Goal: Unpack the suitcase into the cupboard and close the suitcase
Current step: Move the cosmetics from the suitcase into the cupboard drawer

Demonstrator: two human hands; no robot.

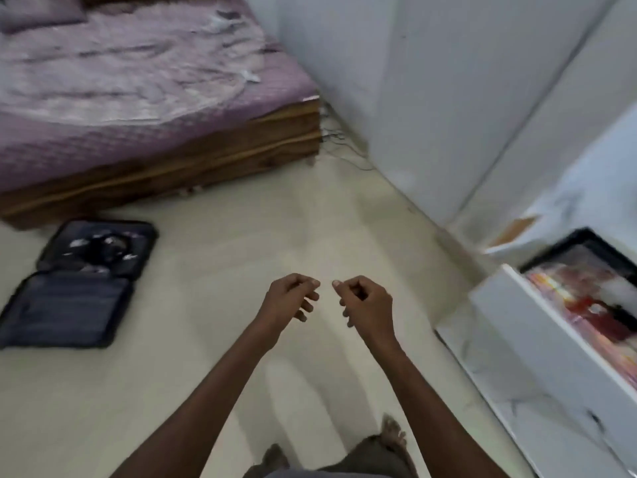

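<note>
A: Where is the suitcase (77, 284) right now?

B: On the floor (213, 339), lying open in front of the bed (138, 108), both halves flat. The half nearer the bed holds dark bundled things with pale patches; the other half shows only dark lining. Both hands are well away from the suitcase, out over bare floor.

A: And the hands?

B: The left hand (287, 298) and right hand (367, 303) hang close together, apart from each other, fingers (308, 307) loosely curled and holding nothing.

A: The cupboard?

B: Farthest from the suitcase, a white drawer (537, 336) stands pulled out with red and pink contents inside; I take it as part of the cupboard, though blur keeps me from being sure.

A: How should the suitcase handle?

B: It looks soft-sided fabric, so I would expect the lid to flop rather than swing stiffly. What is left seems light and limp, probably cloth: gather it from underneath. For closing, take the free edge of the lining half, fold it over, then run the zip.

A: Any labels?

B: None readable; everything is too blurred.
</note>
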